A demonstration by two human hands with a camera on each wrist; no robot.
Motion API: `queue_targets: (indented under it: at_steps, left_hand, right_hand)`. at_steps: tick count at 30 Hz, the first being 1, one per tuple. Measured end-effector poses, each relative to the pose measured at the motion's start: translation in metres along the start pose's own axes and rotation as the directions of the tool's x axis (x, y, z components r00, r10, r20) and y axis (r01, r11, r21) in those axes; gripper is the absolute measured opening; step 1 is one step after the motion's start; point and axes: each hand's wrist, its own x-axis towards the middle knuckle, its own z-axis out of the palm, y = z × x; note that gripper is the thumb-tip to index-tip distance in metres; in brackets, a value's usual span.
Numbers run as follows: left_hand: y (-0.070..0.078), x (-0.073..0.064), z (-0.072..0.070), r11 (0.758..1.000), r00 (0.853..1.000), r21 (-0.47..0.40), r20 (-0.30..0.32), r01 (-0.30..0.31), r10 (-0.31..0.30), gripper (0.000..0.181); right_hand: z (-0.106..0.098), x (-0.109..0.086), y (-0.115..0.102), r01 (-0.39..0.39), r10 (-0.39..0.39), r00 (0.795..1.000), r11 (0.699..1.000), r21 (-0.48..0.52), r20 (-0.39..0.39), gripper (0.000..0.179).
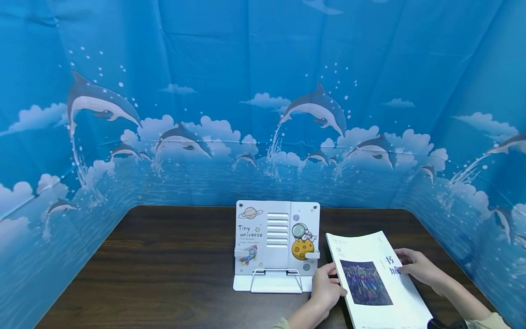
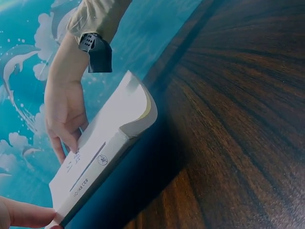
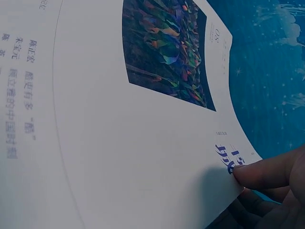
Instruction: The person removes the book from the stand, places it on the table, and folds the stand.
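A: State of the left hand [image 1: 326,289]?

B: Thumb and fingers pinch the spine side of the magazine [image 1: 379,283], at the lower right of the head view.

A: And the right hand [image 1: 423,269]?

B: It grips the opposite edge, thumb on the cover at the purple characters [image 1: 393,270], fingers beneath.

A: Condition of the magazine?

B: Cover up, bearing a dark, multicoloured print [image 1: 365,283]. In the left wrist view one end curls at mid-frame.

A: Fittings?

B: A black device [image 2: 100,55] at the right wrist, by a pale sleeve [image 2: 97,19], upper left of that view.

A: Surroundings?

B: Head view, lower centre: a white stand [image 1: 283,260], upright on the dark table [image 1: 164,265]. Dolphin backdrop [image 1: 230,59] across the top.
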Motion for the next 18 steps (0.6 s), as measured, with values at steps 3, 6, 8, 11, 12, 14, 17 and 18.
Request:
queue_targets:
  at_steps: [3, 6, 8, 11, 12, 14, 17, 18]
  left_hand:
    - [-0.002, 0.001, 0.001, 1.000, 1.000, -0.007, 0.002, -0.004, 0.004, 0.065]
    - [-0.004, 0.003, 0.002, 1.000, 1.000, -0.006, 0.003, -0.007, 0.007, 0.065]
    - [-0.005, 0.004, 0.002, 1.000, 1.000, -0.004, 0.006, -0.003, 0.003, 0.064]
    - [-0.007, 0.005, 0.002, 1.000, 1.000, -0.005, 0.019, 0.014, -0.014, 0.065]
    - [-0.008, 0.005, 0.002, 1.000, 1.000, -0.005, 0.023, 0.020, -0.020, 0.065]
    - [-0.008, 0.005, 0.002, 1.000, 0.999, -0.004, 0.029, 0.029, -0.029, 0.065]
    - [-0.009, 0.004, 0.003, 0.999, 0.999, -0.005, 0.028, 0.040, -0.040, 0.064]
    - [-0.010, 0.004, 0.003, 0.999, 0.999, -0.002, 0.027, 0.042, -0.042, 0.064]
  right_hand:
    - [0.001, 0.001, 0.003, -0.001, 0.001, 1.000, 1.000, 0.012, -0.001, 0.052]
    - [0.002, 0.001, 0.005, 0.007, -0.007, 1.000, 1.000, 0.016, -0.002, 0.052]
    - [0.003, 0.002, 0.007, 0.013, -0.013, 1.000, 1.000, 0.020, -0.003, 0.052]
    - [0.005, 0.002, 0.009, 0.013, -0.013, 1.000, 1.000, 0.025, -0.008, 0.051]
    - [0.006, 0.002, 0.010, 0.008, -0.008, 1.000, 1.000, 0.029, -0.010, 0.051]
    - [0.006, 0.003, 0.011, -0.003, 0.003, 1.000, 0.999, 0.036, -0.010, 0.051]
    - [0.008, 0.003, 0.014, -0.017, 0.017, 1.000, 0.999, 0.046, -0.009, 0.050]
    - [0.008, 0.003, 0.015, -0.019, 0.020, 1.000, 0.999, 0.051, -0.009, 0.050]
